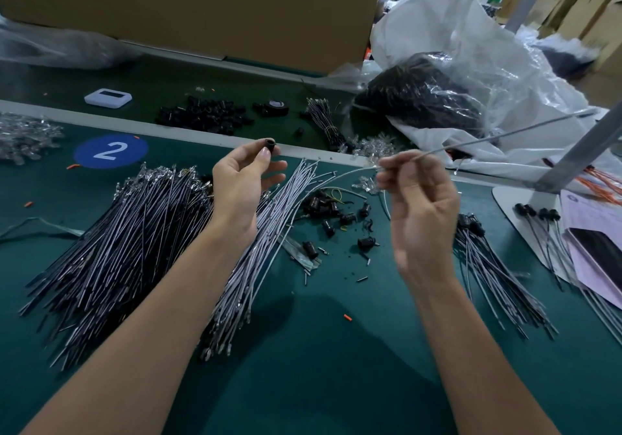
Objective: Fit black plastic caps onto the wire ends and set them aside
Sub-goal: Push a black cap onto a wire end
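My left hand (242, 179) is raised above the green table and pinches a small black plastic cap (270, 145) between thumb and fingertips. My right hand (417, 199) pinches a thin grey wire (498, 136) that runs up and to the right; its bare end (372, 167) points left, a gap away from the cap. A large pile of grey wires (134, 232) lies under my left arm. Loose black caps (336, 212) are scattered between my hands. Capped wires (488, 259) lie in a heap to the right.
A second pile of black caps (205, 115) and a tape roll (277, 106) sit beyond the table's pale edge strip. A plastic bag of black parts (420, 94), a cardboard box (202, 7), a white device (107, 98) and a metal stand (572, 162) surround the work area.
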Demonstrator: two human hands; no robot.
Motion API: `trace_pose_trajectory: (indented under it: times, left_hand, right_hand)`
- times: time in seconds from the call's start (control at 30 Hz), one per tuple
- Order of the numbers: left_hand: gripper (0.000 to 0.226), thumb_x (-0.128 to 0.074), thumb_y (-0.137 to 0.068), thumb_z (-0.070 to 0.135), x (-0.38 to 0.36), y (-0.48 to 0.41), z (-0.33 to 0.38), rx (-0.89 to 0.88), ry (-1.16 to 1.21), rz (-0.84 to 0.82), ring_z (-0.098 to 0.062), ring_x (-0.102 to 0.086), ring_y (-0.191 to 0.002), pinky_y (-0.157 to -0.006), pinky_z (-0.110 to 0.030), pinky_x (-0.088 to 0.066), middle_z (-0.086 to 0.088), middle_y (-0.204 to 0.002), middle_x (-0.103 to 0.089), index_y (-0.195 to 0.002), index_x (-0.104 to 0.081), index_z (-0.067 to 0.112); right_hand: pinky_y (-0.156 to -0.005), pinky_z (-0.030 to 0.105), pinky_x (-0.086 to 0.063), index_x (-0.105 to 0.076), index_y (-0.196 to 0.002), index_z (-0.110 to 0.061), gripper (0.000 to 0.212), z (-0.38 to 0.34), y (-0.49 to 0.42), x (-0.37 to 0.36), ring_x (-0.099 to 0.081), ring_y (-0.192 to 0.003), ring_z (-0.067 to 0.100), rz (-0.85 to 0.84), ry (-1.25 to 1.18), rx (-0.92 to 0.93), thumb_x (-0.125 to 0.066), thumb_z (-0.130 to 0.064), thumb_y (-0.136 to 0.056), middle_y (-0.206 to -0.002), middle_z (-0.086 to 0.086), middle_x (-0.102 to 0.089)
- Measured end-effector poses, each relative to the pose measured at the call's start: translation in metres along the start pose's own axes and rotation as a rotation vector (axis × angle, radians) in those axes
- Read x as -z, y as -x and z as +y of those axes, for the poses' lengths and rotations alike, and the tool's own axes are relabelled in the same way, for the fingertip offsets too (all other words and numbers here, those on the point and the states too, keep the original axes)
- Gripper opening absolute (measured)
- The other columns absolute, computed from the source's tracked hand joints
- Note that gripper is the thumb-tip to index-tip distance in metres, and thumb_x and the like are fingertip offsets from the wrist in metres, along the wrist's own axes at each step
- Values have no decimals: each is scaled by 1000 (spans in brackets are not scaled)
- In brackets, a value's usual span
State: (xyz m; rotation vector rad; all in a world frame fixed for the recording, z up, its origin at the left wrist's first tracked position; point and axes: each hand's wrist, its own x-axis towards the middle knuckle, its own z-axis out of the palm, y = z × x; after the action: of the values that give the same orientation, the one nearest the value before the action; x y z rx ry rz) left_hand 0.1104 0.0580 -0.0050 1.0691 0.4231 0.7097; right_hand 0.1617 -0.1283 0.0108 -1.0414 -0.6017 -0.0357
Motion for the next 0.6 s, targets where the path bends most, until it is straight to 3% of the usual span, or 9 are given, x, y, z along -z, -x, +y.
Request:
trace_pose_trajectory:
  times: [0.1, 0.27, 0.4, 0.47, 0.5, 0.6]
  left_hand:
    - [16, -49, -99, 1, -1, 0, 3, -5, -4, -1, -14, -69, -76, -69, -24, -56, -5, -89, -70, -107, -63, 3]
    - [16, -53, -96, -3, 6, 0, 20, -25, -143, -47, -16, -71, -80, -73, -24, -58, -8, -92, -71, -109, -61, 3]
    - [30, -46, -100, 4, 27, -1, 46, -169, -679, -50, -8, -69, -71, -66, -28, -58, -2, -96, -66, -114, -63, 24]
    - [33, -47, -99, 6, 38, 2, 56, -253, -990, -61, -21, -68, -66, -61, -39, -59, -1, -83, -68, -104, -71, 29]
    - [35, -48, -98, 5, 43, 4, 60, -251, -1115, -76, -27, -65, -62, -55, -36, -57, 0, -76, -67, -97, -73, 29]
    - [36, -49, -93, 7, 54, 14, 61, -135, -1461, -120, -20, -56, -53, -45, -25, -43, 2, -72, -65, -74, -74, 26]
  right_hand:
    - [-63, 19, -50, -64, -90, -10, 8, -19, -9, 14, -61, -68, 11, 154, -222, 12, -57, -7, -88, -81, 4, -71]
    - [-55, 16, -43, -64, -88, -12, 12, -45, -18, 33, -57, -59, 6, 326, -109, 96, -55, -6, -94, -71, -4, -70]
    - [-62, 18, -46, -66, -83, -22, 12, -70, -22, 48, -58, -65, 3, 263, 277, 149, -61, -18, -92, -71, -10, -68]
    - [-65, 18, -51, -66, -84, -29, 14, -72, -22, 51, -62, -70, 2, 199, 593, 147, -60, -20, -94, -77, -11, -70]
    - [-63, 20, -52, -66, -85, -30, 14, -69, -22, 51, -63, -68, 2, 165, 746, 136, -61, -21, -94, -78, -10, -70]
    - [-53, 22, -49, -66, -86, -21, 7, -43, -19, 48, -60, -55, 8, 47, 1026, 101, -64, -20, -92, -69, -7, -65]
